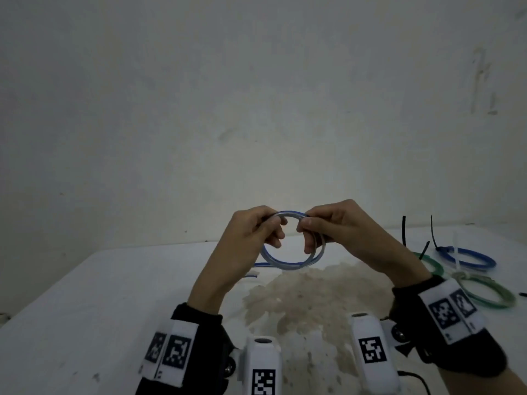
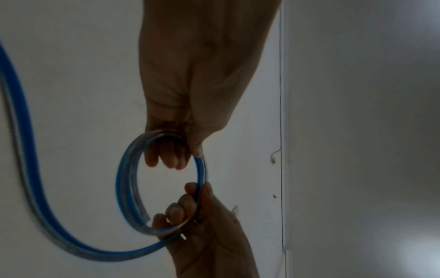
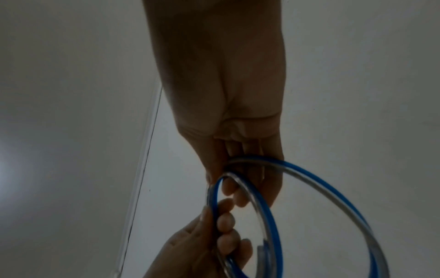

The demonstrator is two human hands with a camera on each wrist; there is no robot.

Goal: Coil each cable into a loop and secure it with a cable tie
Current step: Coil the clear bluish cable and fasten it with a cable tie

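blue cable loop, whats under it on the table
Under the blue cable loop lie a brownish stain on the white table and the cable's loose tail. The hands hide the rest.

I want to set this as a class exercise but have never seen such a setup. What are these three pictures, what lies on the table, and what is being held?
No machine here: a person works bare-handed, with cameras on the head and both wrists. The head view looks down at both hands; each wrist view looks along one hand. The left hand and right hand each grip one side of a blue and clear cable coiled into a loop, its tail trailing off. On the white table at the right lie a coiled blue cable and green coils.
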